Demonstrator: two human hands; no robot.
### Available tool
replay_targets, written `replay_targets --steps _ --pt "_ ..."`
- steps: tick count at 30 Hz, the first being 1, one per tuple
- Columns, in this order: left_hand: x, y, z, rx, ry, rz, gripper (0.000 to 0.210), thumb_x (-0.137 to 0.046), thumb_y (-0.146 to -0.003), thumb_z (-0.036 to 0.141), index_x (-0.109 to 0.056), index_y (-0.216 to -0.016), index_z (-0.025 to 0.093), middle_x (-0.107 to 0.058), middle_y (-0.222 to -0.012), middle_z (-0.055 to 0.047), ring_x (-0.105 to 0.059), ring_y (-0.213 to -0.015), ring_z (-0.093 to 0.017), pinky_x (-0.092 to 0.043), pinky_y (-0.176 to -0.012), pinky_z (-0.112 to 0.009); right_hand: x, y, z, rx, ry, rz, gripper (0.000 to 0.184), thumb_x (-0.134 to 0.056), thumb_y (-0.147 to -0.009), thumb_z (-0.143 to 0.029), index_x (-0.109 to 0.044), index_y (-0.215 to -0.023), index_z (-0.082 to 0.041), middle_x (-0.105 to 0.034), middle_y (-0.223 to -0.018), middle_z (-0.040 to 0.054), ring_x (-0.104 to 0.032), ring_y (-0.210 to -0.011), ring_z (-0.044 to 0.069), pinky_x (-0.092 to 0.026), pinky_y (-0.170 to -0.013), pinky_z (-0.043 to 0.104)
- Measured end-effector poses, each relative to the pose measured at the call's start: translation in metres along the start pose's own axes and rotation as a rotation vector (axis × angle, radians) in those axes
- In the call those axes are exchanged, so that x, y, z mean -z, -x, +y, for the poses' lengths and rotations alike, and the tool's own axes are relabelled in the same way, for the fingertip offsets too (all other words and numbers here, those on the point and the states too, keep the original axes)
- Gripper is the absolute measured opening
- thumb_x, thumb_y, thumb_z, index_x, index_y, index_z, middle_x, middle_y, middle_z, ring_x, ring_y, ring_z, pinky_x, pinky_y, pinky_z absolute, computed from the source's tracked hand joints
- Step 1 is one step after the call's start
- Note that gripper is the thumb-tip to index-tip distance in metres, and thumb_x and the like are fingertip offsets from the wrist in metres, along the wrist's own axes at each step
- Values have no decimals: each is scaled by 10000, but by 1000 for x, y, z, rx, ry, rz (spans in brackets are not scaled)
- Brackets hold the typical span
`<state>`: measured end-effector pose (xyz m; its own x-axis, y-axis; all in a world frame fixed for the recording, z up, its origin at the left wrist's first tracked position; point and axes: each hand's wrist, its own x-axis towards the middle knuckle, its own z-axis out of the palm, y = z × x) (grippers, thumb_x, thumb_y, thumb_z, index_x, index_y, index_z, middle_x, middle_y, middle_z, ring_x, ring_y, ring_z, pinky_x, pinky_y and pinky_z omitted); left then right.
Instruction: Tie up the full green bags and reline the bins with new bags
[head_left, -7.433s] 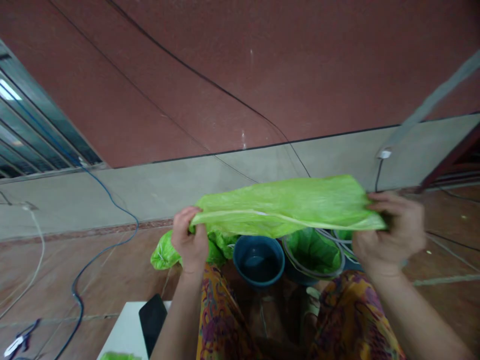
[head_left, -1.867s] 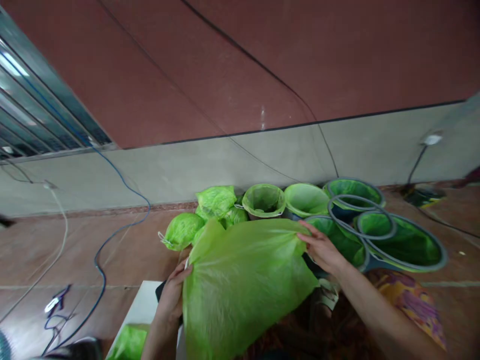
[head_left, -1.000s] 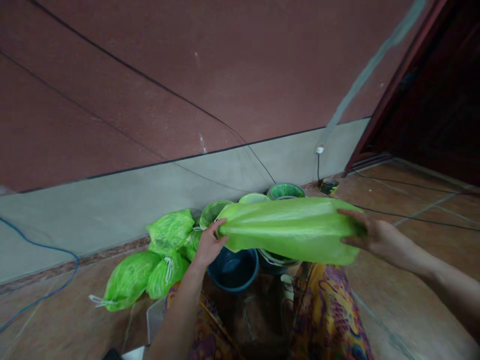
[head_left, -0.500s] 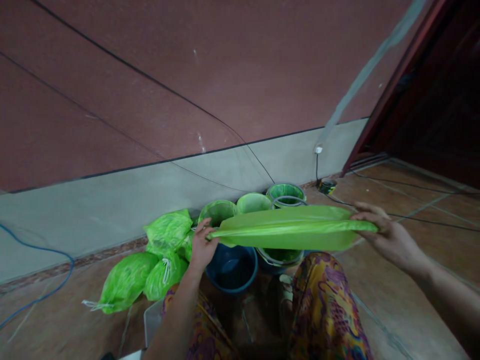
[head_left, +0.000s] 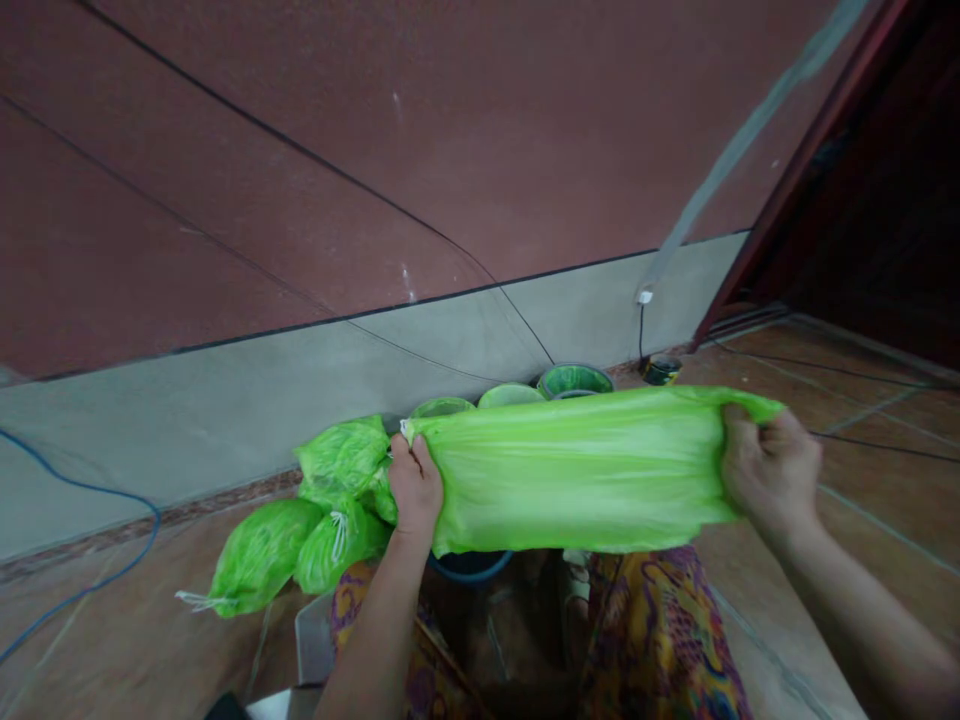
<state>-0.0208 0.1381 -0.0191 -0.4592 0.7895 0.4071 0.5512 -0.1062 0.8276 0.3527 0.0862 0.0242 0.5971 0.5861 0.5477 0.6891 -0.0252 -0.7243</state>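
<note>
A bright green plastic bag (head_left: 577, 470) is stretched out flat between my two hands, above my knees. My left hand (head_left: 415, 487) grips its left end, where a bit of white drawstring shows by the fingers. At the other end my right hand (head_left: 772, 465) is closed on the bag's edge, with a loose corner sticking out past the fingers. Behind and below the bag, several green-lined buckets stand by the wall, one of them a round bucket (head_left: 576, 380). The bag hides most of a dark blue basin (head_left: 471, 570) beneath it.
Several tied green bags (head_left: 262, 555) lie on the tiled floor to the left. A blue hose (head_left: 97, 490) runs along the far left. By the wall at right stand a small dark can (head_left: 661, 370) and a white plug (head_left: 644, 297). Thin black cables hang across the wall.
The bag was a narrow folded strip and is now spread much wider. My right hand has moved slightly right. The bag now covers more of the buckets and the basin.
</note>
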Motion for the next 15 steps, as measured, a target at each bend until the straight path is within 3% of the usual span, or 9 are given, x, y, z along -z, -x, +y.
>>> replay_targets --steps 3,8,12,15 --pt "-3 -6 -3 86 29 -206 270 -465 -907 416 -540 -757 205 -579 -647 -14 -589 -703 -194 -456 -729 -312 -3 -3 10 -2 95 -135 281 -481 -841 -431 -613 -794 -187 -516 -576 -11 -460 -525 141 -325 -511 259" --pt "3 6 -10 543 542 -797 440 -584 -816 592 -667 -865 163 -729 -776 -82 -691 -850 -241 -530 -788 -339 -15 -2 38 -201 21 -313 324 -500 -815 -451 -648 -762 -167 -602 -608 35 -537 -542 180 -368 -491 273" --pt "13 20 -16 681 799 -1065 466 -813 -633 399 -680 -986 126 -751 -820 -83 -716 -858 -244 -544 -824 -341 -25 -10 59 -249 48 -273 318 -540 -776 -447 -681 -752 -164 -621 -589 52 -569 -556 211 -393 -480 289" --pt "14 22 -19 661 810 -1136 516 -849 -520 210 -687 -998 107 -760 -857 -91 -721 -847 -256 -546 -833 -352 -30 -20 71 -241 69 -305 315 -560 -763 -446 -685 -715 -161 -586 -515 50 -585 -543 235 -419 -470 310"
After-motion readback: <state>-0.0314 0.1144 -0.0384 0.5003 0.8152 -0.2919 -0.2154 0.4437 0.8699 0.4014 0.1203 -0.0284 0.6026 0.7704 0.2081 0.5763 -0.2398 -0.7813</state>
